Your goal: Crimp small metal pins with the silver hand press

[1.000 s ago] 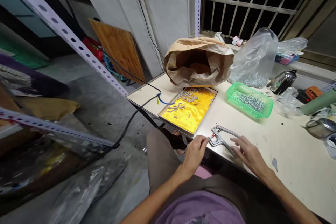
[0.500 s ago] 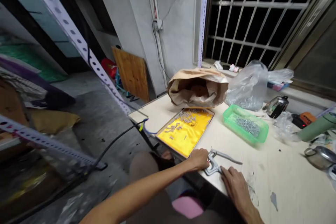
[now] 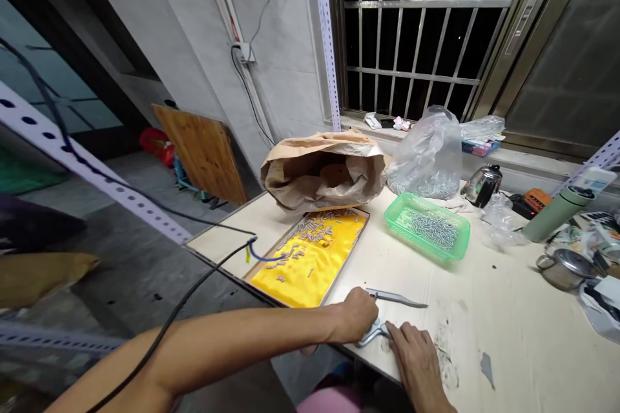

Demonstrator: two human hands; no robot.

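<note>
While the left hand (image 3: 358,316) keeps its grip clenched on the plier-like tool (image 3: 397,297), apparently for steadiness, the right hand (image 3: 416,355) touches it; whether pinching, cannot be told.

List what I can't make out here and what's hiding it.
All in the head view:
- Near end of the metal hand tool: covered by the left hand.
- Tip of its lower handle: under the right hand.
- Depths of the paper bag: lost in shadow.
- Count of metal pieces in the green basket: too small and heaped.
- Right forearm: cut off by the bottom edge.
</note>
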